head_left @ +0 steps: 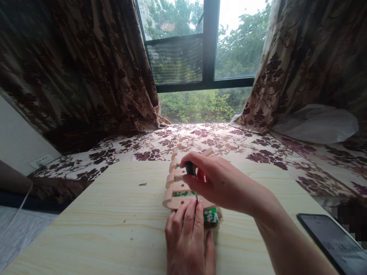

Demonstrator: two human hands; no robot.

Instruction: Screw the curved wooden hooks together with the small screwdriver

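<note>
In the head view my right hand [212, 179] is closed around the dark handle of a screwdriver [190, 169]. Its shaft points down to the near slat of a pale wooden rack [168, 198] with curved ends and small dark holes. My left hand [187, 238] lies with fingers stretched forward on the rack's near edge, the fingertips right beside the screwdriver's tip. Whether a screw sits under the tip is hidden by the fingers. Beneath the rack is a block wrapped with green-and-white printed tape [211, 215], partly covered by the rack and my left hand.
Loose screws [142, 184] lie left of the rack on the pale wooden table [94, 221], with small dark bits nearer me. A phone [332, 240] rests at the right edge. Behind the table are a flowered cloth [200, 139], curtains and a window; a plastic bag [318, 124] lies right.
</note>
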